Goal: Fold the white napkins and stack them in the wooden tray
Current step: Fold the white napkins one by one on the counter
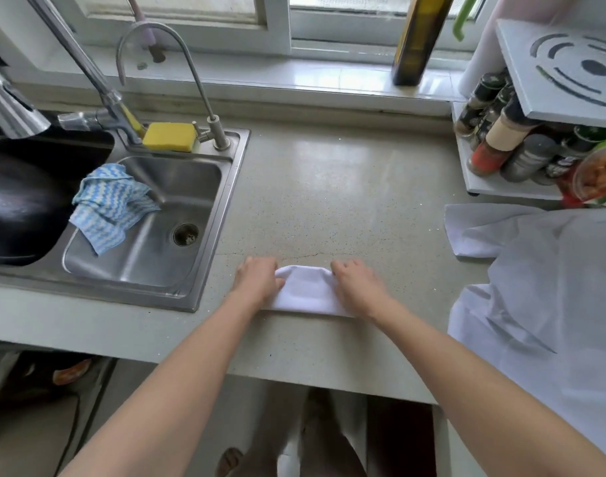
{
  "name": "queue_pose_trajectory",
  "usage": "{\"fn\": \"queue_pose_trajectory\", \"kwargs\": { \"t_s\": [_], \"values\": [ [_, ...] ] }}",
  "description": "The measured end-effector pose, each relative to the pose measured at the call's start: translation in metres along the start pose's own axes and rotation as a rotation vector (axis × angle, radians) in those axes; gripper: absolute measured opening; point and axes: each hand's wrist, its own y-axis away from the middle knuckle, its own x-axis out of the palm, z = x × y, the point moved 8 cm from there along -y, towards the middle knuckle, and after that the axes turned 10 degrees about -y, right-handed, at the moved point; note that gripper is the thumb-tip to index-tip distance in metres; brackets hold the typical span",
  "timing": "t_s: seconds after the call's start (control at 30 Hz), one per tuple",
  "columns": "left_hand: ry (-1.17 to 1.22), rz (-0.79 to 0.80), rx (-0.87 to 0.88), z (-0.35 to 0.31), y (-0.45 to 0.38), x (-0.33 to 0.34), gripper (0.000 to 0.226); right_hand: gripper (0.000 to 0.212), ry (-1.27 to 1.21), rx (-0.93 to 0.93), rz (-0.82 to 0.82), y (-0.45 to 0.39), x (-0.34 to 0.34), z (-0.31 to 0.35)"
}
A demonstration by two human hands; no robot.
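A white napkin [306, 290] lies partly folded on the speckled countertop [346, 201], near its front edge. My left hand [257, 278] grips the napkin's left end with curled fingers. My right hand [355, 285] grips its right end the same way. The far edge of the napkin is raised between the two hands. More white napkins [542, 280] lie spread in a loose pile at the right. No wooden tray is in view.
A steel sink [146, 228] with a blue-and-white cloth [110, 204] sits at the left, a yellow sponge [169, 136] on its rim. A spice rack [521, 139] stands at the back right, a dark bottle [415, 39] on the windowsill.
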Motion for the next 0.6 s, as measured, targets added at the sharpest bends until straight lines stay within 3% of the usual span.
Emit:
{"fn": "queue_pose_trajectory", "kwargs": {
  "t_s": [0.13, 0.2, 0.27, 0.4, 0.6],
  "values": [
    [0.01, 0.111, -0.028, 0.013, 0.027, 0.013, 0.015, 0.018, 0.03, 0.049, 0.189, -0.005, 0.008, 0.018],
    [0.17, 0.115, -0.089, 0.042, 0.048, 0.02, 0.009, 0.029, 0.01, -0.011, 0.224, -0.001, 0.012, 0.045],
    [0.353, 0.085, -0.16, 0.086, 0.076, 0.022, 0.014, 0.027, -0.037, -0.077, 0.244, 0.0, 0.015, 0.086],
    [0.643, -0.082, -0.349, 0.207, 0.161, 0.025, 0.009, 0.005, -0.058, -0.327, 0.213, 0.005, 0.027, 0.22],
    [0.737, -0.296, -0.722, 0.405, 0.353, 0.062, 0.023, 0.001, -0.091, -0.705, 0.267, 0.081, 0.11, 0.465]
  ]
}}
